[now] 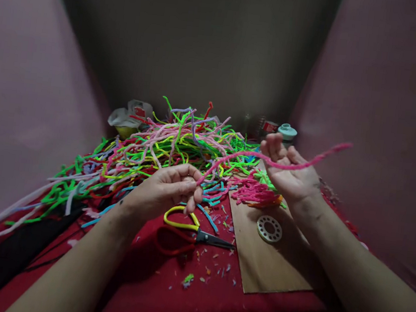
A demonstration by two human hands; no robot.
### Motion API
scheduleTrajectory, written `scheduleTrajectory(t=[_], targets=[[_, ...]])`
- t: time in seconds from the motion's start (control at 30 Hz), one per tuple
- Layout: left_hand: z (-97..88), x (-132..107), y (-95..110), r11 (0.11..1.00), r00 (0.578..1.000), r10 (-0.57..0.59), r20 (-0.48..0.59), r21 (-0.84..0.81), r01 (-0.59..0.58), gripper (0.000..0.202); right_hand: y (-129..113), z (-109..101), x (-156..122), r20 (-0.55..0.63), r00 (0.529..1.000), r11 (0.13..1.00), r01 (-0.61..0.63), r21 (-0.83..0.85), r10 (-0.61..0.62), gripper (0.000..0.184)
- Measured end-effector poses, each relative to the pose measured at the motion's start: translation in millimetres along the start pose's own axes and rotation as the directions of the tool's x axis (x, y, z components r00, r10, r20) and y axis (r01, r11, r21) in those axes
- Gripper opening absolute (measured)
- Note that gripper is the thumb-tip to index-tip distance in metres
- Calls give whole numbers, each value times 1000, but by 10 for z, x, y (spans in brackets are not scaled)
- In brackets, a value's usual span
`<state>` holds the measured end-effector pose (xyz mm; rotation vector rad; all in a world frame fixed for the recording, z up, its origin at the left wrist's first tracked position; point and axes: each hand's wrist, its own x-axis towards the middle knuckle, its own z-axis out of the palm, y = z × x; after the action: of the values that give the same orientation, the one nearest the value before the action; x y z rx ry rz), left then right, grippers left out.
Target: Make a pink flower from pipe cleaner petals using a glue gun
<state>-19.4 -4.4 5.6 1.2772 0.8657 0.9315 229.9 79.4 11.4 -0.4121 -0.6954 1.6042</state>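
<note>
One pink fuzzy stem (pixel 282 166) reaching from left hand (pixel 174 185) to right hand (pixel 295 182)

The left hand pinches one end of the stem between thumb and fingers. The right hand is spread wide, palm up, fingers loosely curled; the stem passes across it, and its free end juts out beyond the thumb. Whether it rests on the palm cannot be told.

Just below the left hand lie scissors (pixel 203 237) with one yellow and one red handle, their dark blades pointing toward the right forearm. Below and between the hands, a brown board (pixel 273 271) carries a pale ring of holes (pixel 268 239) and, near the right wrist, a bundle of short pink pieces (pixel 251 190).

Small clippings (pixel 188 280) speckle the red-covered bench (pixel 164 304) below the scissors. Beyond the left hand rises a tangled heap of colourful stems (pixel 171 144), trailing out past the left forearm. Behind the right fingertips stands a jar with a pale teal lid (pixel 288 131); a whitish bag (pixel 120 117) sits beyond the heap's left side.
</note>
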Motion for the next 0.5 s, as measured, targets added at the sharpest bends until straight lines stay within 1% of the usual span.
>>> scheduleTrajectory(t=[0.07, 0.1, 0.13, 0.17, 0.2, 0.27, 0.33, 0.37, 0.43, 0.5], targets=[[27, 7, 4, 1000, 1000, 20, -12, 21, -20, 16, 151, 0, -59, 27, 990, 988, -136, -78, 138, 21], [48, 11, 5, 999, 1000, 17, -19, 50, -16, 15, 241, 10, -117, 75, 970, 964, -219, -148, 232, 20], [72, 16, 1, 996, 1000, 6, -24, 86, -4, 15, 333, 27, -189, 145, 919, 911, -322, -258, 366, 23], [101, 21, -6, 992, 1000, -11, -29, 125, 14, 14, 421, 49, -268, 188, 880, 866, -355, -352, 436, 24], [131, 29, -19, 985, 999, -27, -37, 167, 32, 14, 500, 76, -346, 214, 878, 853, -314, -417, 428, 22], [197, 49, -60, 966, 998, -34, -60, 253, 48, 13, 615, 129, -475, 231, 907, 835, -193, -516, 353, 14], [256, 75, -114, 936, 997, 7, -74, 351, 19, 11, 670, 167, -545, 232, 933, 816, -100, -569, 276, 15], [280, 86, -140, 916, 996, 49, -73, 402, -16, 9, 678, 178, -560, 232, 937, 806, -81, -587, 263, 19], [309, 103, -181, 880, 989, 133, -56, 467, -92, 7, 668, 185, -566, 226, 935, 784, -82, -615, 275, 24], [318, 109, -199, 864, 984, 170, -60, 488, -119, 8, 644, 183, -562, 204, 942, 773, -84, -628, 268, 25]])
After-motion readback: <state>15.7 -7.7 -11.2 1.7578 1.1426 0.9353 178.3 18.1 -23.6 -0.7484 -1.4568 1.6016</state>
